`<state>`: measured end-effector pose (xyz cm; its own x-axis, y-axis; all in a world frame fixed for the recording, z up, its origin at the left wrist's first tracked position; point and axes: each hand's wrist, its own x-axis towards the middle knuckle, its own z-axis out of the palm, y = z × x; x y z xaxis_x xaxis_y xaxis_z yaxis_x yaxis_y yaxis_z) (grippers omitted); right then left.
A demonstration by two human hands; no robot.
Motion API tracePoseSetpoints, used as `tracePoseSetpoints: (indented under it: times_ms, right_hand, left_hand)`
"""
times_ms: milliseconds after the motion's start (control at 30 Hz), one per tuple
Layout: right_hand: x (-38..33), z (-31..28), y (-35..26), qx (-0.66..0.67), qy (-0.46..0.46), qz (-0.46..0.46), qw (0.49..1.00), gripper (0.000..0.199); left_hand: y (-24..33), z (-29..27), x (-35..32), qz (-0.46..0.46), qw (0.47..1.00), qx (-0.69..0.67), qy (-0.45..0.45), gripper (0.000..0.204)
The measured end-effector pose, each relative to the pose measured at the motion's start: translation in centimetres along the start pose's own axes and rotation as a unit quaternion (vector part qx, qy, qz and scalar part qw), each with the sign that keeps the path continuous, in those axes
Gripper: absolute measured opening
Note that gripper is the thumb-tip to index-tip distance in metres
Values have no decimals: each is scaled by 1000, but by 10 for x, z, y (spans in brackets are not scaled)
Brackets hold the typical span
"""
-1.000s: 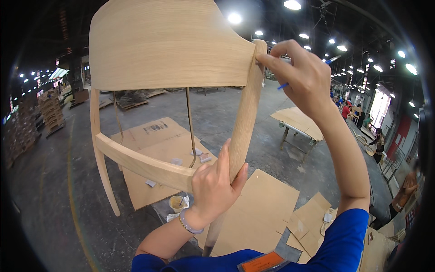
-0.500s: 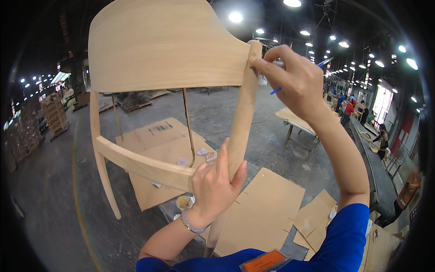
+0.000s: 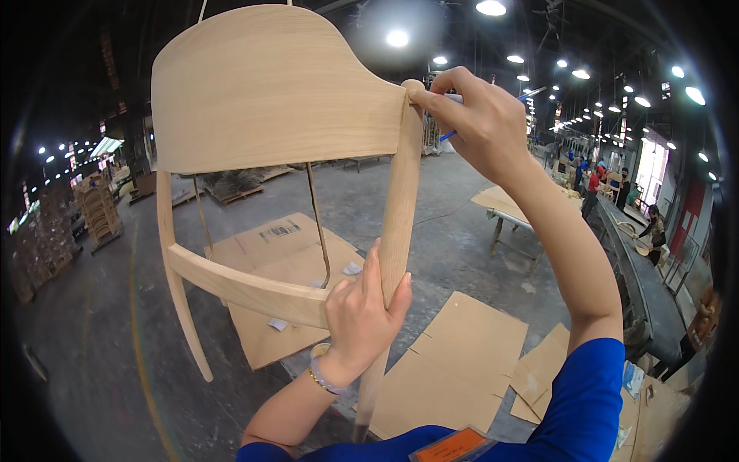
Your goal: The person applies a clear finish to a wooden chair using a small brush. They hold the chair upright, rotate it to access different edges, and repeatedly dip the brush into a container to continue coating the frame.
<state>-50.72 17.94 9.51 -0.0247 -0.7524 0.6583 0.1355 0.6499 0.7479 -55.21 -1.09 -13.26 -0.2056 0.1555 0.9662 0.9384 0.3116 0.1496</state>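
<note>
A pale, unfinished wooden chair frame with a broad curved backrest fills the upper left of the view. My left hand is wrapped round its right post, by the joint with the curved lower rail. Up at the post's top end, my right hand is pinched, its fingertips at the seam between backrest and post. A slim blue pen-like tool passes through that hand, with a pointed end showing behind it. Something pale and thin also shows between the fingers; its kind is unclear.
Thin rods hang behind the chair. Flattened cardboard sheets lie on the grey floor, with a small cup partly behind my left wrist. A low table stands to the right, beyond it a long conveyor with people alongside. Stacked chair parts stand far left.
The backrest sits a little lower in view and the post's top further left. My right hand has shifted left with it, staying at the seam. My left hand keeps its hold.
</note>
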Motion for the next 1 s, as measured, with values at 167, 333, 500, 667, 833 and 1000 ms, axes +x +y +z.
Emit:
tracePoseSetpoints:
  times_ms: [167, 333, 500, 667, 833, 1000]
  right_hand:
    - [-4, 5, -7, 26, 46, -30, 998, 31]
    - [-7, 15, -4, 14, 3, 19, 1000, 41]
    - [-11, 22, -6, 18, 6, 19, 1000, 41]
    - [-14, 30, -9, 34, 24, 14, 999, 34]
    - [-7, 38, -5, 14, 10, 24, 1000, 49]
    - [-16, 45, -20, 67, 38, 14, 997, 44]
  left_hand:
    - [-4, 0, -2, -5, 1000, 1, -9, 60]
    - [-8, 5, -1, -8, 1000, -7, -6, 59]
    - [-12, 6, 0, -1, 1000, 8, -5, 59]
    - [-16, 8, 0, 3, 1000, 2, 4, 59]
    - [-23, 12, 1, 16, 1000, 13, 20, 59]
    - [-34, 13, -1, -6, 1000, 11, 1, 58]
